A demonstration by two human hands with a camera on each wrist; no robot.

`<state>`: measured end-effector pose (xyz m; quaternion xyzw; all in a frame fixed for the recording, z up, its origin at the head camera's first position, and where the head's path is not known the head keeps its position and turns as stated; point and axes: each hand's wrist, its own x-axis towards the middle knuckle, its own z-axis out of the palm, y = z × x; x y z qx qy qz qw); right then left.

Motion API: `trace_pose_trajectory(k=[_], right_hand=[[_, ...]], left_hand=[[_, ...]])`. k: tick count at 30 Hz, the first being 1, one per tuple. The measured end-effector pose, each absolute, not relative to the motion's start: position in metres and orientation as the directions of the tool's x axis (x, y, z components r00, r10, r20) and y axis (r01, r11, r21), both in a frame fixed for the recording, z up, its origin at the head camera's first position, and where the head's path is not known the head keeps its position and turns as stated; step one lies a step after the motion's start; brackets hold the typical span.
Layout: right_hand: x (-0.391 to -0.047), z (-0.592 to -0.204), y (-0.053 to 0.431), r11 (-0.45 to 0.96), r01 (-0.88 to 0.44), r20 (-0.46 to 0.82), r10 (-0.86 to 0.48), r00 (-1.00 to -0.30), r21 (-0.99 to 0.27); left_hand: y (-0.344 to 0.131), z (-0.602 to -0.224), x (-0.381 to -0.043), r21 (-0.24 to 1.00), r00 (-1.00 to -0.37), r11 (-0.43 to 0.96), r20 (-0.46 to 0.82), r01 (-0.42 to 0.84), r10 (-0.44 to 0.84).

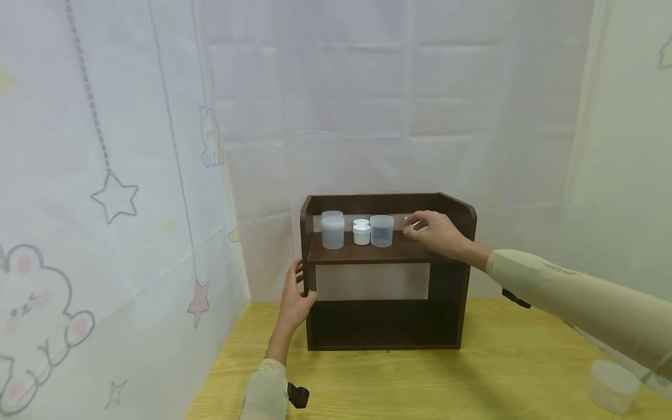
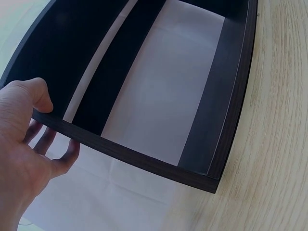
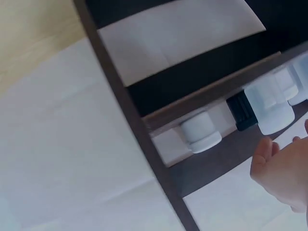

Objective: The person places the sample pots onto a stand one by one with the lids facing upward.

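Note:
A dark brown two-tier shelf (image 1: 385, 252) stands on the table. My left hand (image 1: 295, 300) grips its left side panel, thumb on the inner face and fingers round the outside, as the left wrist view shows. My right hand (image 1: 438, 234) hovers over the right part of the upper tier, fingers loosely bent. A small white jar (image 3: 199, 132) stands there, mostly covered by that hand in the head view. Nearest the fingers in the right wrist view is a translucent jar (image 3: 270, 108), with a black ribbed object (image 3: 242, 110) beside it.
Farther left on the upper tier stand small white jars (image 1: 361, 234) and stacked-looking translucent jars (image 1: 333, 234). A translucent tub (image 1: 613, 386) sits at the table's right front. A light curtain (image 1: 346, 116) hangs behind the shelf, and a patterned one (image 1: 126, 262) at the left.

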<state>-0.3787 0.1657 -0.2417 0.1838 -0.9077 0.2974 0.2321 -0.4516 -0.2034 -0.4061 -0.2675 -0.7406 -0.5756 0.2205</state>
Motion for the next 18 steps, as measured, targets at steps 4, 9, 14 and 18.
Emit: trace_pose_trajectory(k=[4, 9, 14, 18], right_hand=[[-0.359, -0.252, 0.176, 0.749, -0.510, 0.576, -0.213, -0.789, -0.423], [-0.332, -0.273, 0.195, 0.732, -0.533, 0.595, -0.219, -0.773, -0.423], [-0.305, -0.297, 0.215, 0.722, -0.570, 0.633, -0.238, -0.737, -0.392], [-0.283, -0.314, 0.233, 0.748, -0.584, 0.714, -0.218, -0.665, -0.315]], left_hand=[[-0.204, -0.405, -0.451, 0.741, -0.764, 0.186, 0.629, 0.645, 0.142], [-0.200, -0.404, -0.448, 0.752, -0.776, 0.190, 0.614, 0.631, 0.148], [-0.198, -0.388, -0.428, 0.750, -0.774, 0.192, 0.610, 0.633, 0.167], [-0.199, -0.379, -0.416, 0.747, -0.772, 0.196, 0.609, 0.636, 0.181]])
